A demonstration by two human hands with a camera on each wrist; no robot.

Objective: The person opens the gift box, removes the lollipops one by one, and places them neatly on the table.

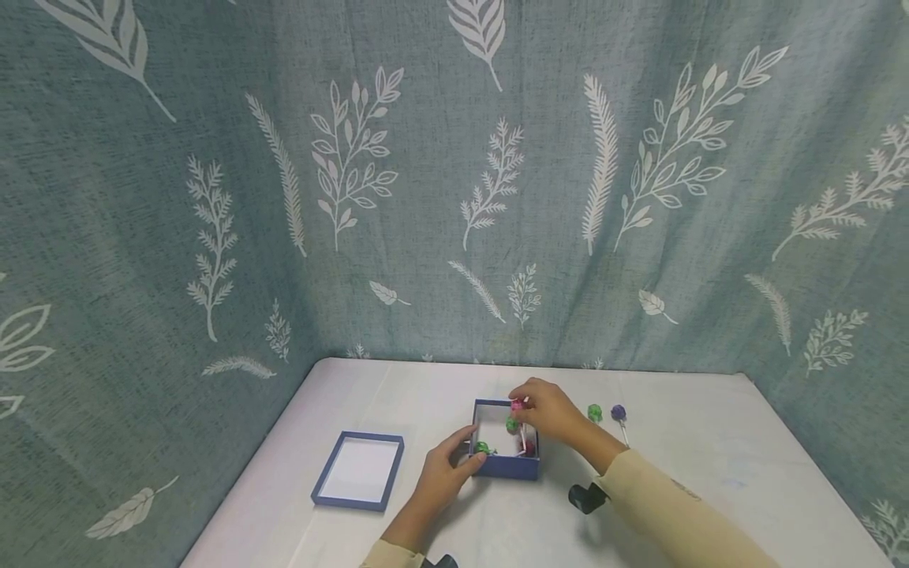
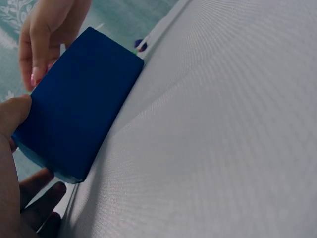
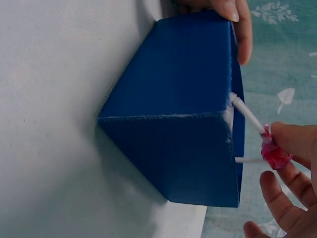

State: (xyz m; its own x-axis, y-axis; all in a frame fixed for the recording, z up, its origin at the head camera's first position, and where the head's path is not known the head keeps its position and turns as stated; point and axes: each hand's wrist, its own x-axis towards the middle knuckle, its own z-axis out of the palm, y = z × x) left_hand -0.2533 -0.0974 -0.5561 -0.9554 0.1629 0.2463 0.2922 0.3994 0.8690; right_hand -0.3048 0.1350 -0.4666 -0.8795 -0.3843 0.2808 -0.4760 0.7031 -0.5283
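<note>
A blue box [image 1: 506, 467] with a white inside stands on the table, holding green lollipops [image 1: 482, 447] and a dark red one [image 1: 527, 448]. My left hand [image 1: 442, 476] grips its left side, the thumb at the near left corner. Over the box's right part, my right hand [image 1: 554, 412] pinches a pink lollipop [image 3: 276, 154] by its wrapped head; its white stick [image 3: 249, 115] slants down to the box's rim. In the left wrist view, the box's blue wall [image 2: 81, 104] hides what lies inside.
A blue-edged lid [image 1: 386, 505] with a white inside lies left of the box. Right of the box, beyond my right forearm, are a green lollipop [image 1: 594, 412] and a purple lollipop [image 1: 619, 412] on the white table [image 1: 738, 473]. A leaf-patterned curtain [image 1: 426, 197] hangs behind and at the sides.
</note>
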